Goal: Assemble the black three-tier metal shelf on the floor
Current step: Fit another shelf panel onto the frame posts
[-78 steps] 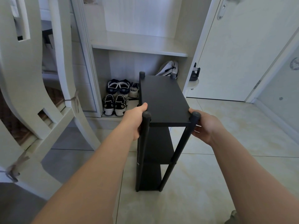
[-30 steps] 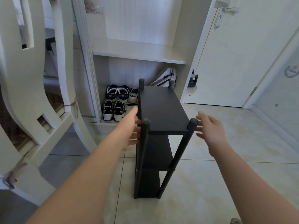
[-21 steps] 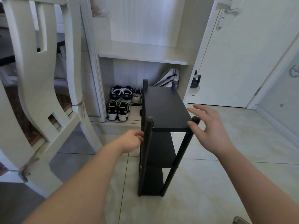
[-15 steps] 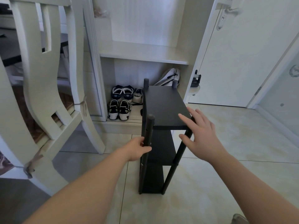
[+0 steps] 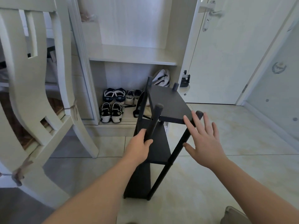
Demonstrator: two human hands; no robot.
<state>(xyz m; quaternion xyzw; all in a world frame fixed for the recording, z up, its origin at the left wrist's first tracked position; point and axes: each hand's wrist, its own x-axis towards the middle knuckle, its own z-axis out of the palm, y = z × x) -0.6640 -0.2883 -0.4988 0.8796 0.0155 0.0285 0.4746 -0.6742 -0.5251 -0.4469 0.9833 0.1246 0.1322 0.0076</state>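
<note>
The black three-tier metal shelf (image 5: 161,139) was found standing upright on the pale tiled floor (image 5: 226,159), just in front of the open cream wooden cabinet (image 5: 134,59); all three flat black tiers and the four round black posts were seen fitted together, so the assembly was judged to be near its end, with only checking or final placing of the unit in hand; whether every joint had been fully seated could not be told. The next move was judged to call for a steady hold on both front posts, so that the narrow, tall frame could be tested or shifted without being tipped toward the cabinet; the posts, being thin and smooth, were thought likely to slip or twist in a loose grasp.

Beside the shelf, on its left, a cream wooden chair (image 5: 29,88) was seen close by, and the rows of dark and white shoes (image 5: 113,104) were seen behind the shelf on the cabinet's bottom board, well clear of the shelf's feet.

The left hand (image 5: 139,146) was held at the shelf's near left post (image 5: 153,123), below the top tier, with its fingers wrapped about that post in a firm clasp; the left forearm was stretched forward and low. The right hand (image 5: 205,143) was held before the shelf's near right post (image 5: 181,147), palm down, its fingers (image 5: 194,122) spread and straight, nothing being grasped by it; whether the post or the top tier's corner was touched by the fingertips could not be told.
</note>
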